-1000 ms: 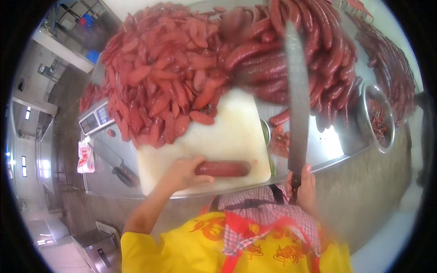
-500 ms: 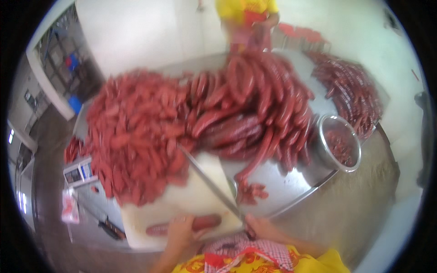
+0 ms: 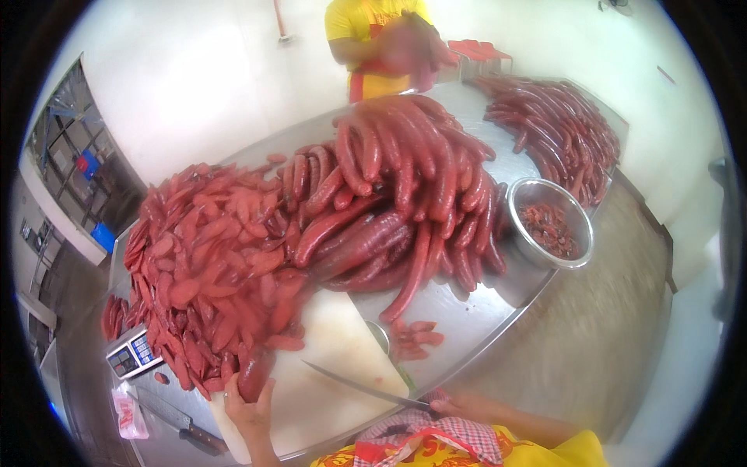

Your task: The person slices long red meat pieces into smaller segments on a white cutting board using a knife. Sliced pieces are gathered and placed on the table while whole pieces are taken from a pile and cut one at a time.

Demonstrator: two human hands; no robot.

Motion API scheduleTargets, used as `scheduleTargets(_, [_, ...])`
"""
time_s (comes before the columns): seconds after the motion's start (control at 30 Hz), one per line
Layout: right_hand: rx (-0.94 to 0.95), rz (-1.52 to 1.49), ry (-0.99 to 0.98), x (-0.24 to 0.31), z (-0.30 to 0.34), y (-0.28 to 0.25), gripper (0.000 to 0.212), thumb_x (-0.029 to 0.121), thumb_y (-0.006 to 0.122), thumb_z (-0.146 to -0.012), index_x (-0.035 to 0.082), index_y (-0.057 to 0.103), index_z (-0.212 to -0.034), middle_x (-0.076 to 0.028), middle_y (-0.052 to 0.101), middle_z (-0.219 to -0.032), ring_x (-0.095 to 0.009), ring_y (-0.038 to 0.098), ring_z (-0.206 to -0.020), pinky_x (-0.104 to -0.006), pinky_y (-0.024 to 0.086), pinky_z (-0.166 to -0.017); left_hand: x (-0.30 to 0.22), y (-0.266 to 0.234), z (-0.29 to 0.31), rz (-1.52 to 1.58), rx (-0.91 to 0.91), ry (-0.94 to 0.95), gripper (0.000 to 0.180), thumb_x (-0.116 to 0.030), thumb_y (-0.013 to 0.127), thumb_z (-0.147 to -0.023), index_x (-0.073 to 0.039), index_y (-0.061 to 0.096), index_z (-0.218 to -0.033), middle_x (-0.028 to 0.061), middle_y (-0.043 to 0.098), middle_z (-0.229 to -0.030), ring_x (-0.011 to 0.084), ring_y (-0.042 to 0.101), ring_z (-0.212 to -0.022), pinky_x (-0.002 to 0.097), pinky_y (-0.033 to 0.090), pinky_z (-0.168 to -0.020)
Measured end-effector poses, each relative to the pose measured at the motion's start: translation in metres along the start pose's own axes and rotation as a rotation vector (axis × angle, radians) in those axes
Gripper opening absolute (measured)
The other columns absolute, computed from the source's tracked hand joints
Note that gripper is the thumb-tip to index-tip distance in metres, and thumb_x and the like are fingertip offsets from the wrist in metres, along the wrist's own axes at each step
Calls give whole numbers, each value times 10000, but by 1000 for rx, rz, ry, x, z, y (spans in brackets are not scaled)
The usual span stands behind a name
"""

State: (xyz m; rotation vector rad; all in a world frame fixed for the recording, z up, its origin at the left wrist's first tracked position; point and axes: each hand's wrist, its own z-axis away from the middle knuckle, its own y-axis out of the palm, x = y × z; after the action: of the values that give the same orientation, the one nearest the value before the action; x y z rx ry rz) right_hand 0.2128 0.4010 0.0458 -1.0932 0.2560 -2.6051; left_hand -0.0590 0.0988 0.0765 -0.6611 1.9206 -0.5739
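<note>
At the near end of the sliced sausage heap (image 3: 206,265), my left hand (image 3: 250,412) has its fingers wrapped round a thick dark red sausage piece (image 3: 255,372). My right hand (image 3: 455,406) grips a long knife (image 3: 362,387) by its handle. The blade slants left across a white cutting board (image 3: 334,331), its tip near the board's middle. Behind the board lies a large pile of whole curved sausages (image 3: 424,163). A few sausage slices (image 3: 416,338) rest on the metal table right of the board.
A steel bowl of sausage scraps (image 3: 548,229) stands at the table's right edge, near a second sausage pile (image 3: 556,128). At left are a scale (image 3: 132,354) and another knife (image 3: 183,424). A person in yellow (image 3: 381,47) stands beyond the metal table (image 3: 478,311).
My left hand has gone from the sausage at the board's near edge leftward to the heap's near end. The knife in my right hand has swung, its tip now nearer me.
</note>
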Motion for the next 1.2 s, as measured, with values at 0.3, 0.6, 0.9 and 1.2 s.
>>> scheduleTargets(0.3, [-71,15,137,-20,2,7,858,767,219,-905,60,690,-1028,-238,663,-998,-403,620,-993,-448,463,-900,3,8,2,-99,121,106,658,-295,899,-587,9,614,-1097,212,652,-1018,402,605,-940,442,483,-838])
scheduleTargets(0.6, [-306,-127,316,-26,19,-12,884,779,270,-891,-1,677,-811,-172,610,-647,-303,633,-672,-408,499,-657,-1,3,2,-151,156,169,646,-304,915,-581,10,620,-1063,192,658,-966,359,625,-872,403,491,-796])
scheduleTargets(0.9, [-330,-70,258,8,24,-22,850,725,283,-924,-24,681,-874,-199,652,-713,-358,655,-746,-431,512,-722,-18,4,14,-180,262,190,618,-325,918,-544,-28,646,-1013,158,665,-902,361,625,-840,411,494,-768])
scheduleTargets(1.2, [-275,-10,188,25,23,-26,821,670,238,-956,-24,676,-1003,-303,658,-951,-476,602,-1004,-480,464,-909,-16,31,58,-220,354,533,542,-450,846,-605,-89,677,-972,101,657,-803,304,632,-751,428,475,-725])
